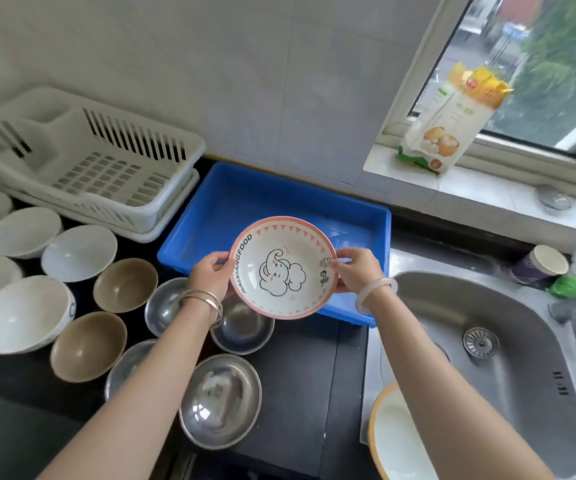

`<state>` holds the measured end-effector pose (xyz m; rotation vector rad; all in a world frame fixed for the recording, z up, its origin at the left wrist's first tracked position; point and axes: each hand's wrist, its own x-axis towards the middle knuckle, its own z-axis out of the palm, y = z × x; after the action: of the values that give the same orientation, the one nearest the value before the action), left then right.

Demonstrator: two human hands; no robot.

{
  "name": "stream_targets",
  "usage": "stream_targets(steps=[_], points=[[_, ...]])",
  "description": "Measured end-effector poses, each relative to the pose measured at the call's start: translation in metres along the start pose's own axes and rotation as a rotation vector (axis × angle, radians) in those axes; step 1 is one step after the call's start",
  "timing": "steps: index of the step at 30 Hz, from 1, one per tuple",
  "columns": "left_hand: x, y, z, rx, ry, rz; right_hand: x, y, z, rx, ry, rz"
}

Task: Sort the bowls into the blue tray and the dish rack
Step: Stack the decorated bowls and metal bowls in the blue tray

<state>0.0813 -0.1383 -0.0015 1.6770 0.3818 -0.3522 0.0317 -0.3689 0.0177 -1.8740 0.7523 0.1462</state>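
Pink-rimmed bowl: a white ceramic bowl with a pink rim (283, 268) and an elephant drawing inside is held up with its inside tilted toward the camera, in front of the near edge of the blue tray.
Left hand: the left hand (210, 275) is curled round the bowl's left rim, thumb over the edge; metal bangles are worn at the wrist.
Right hand: the right hand (357, 271) is closed on the opposite rim in the same way; a pale bangle is worn at the wrist.
Blue tray: a rectangular blue plastic tray (279, 199) is set on the black counter (297, 375), between rack and sink.
Dish rack: a white slatted plastic dish rack (106, 168) is placed at the back left, just beside the tray.
Bowls waiting: white bowls (80, 252) are grouped at the left, brown bowls (125, 284) next to them, and steel bowls (220, 400) around the left forearm.
Sink: a stainless steel sink (487, 306) is seen at the right.
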Motion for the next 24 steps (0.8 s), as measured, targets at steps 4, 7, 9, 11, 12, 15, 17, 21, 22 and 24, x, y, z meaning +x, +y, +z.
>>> stream_targets(steps=[4,7,9,11,12,15,17,21,22,24], points=[[0.040,0.012,-0.008,0.029,0.059,0.035,0.032,-0.018,0.032,0.123,0.017,0.038],[0.071,0.017,-0.012,0.017,0.055,0.036,0.058,-0.025,0.054,0.171,0.029,0.090],[0.093,0.019,-0.014,-0.007,0.008,0.004,0.073,-0.028,0.067,0.180,0.039,0.131],[0.113,0.018,-0.013,0.003,-0.019,-0.024,0.086,-0.028,0.077,0.190,0.035,0.167],[0.122,0.017,-0.013,0.015,-0.015,-0.032,0.091,-0.028,0.082,0.196,0.033,0.182],[0.142,0.012,-0.011,0.047,-0.004,-0.057,0.103,-0.026,0.095,0.215,0.059,0.221],[0.153,0.009,-0.010,0.045,-0.018,-0.078,0.109,-0.025,0.101,0.213,0.074,0.238],[0.166,0.002,-0.009,0.055,-0.016,-0.110,0.116,-0.021,0.110,0.212,0.072,0.256],[0.167,0.001,-0.009,0.056,-0.016,-0.110,0.116,-0.019,0.111,0.223,0.063,0.256],[0.167,0.000,-0.011,0.031,-0.039,-0.108,0.113,-0.016,0.114,0.276,0.049,0.248]])
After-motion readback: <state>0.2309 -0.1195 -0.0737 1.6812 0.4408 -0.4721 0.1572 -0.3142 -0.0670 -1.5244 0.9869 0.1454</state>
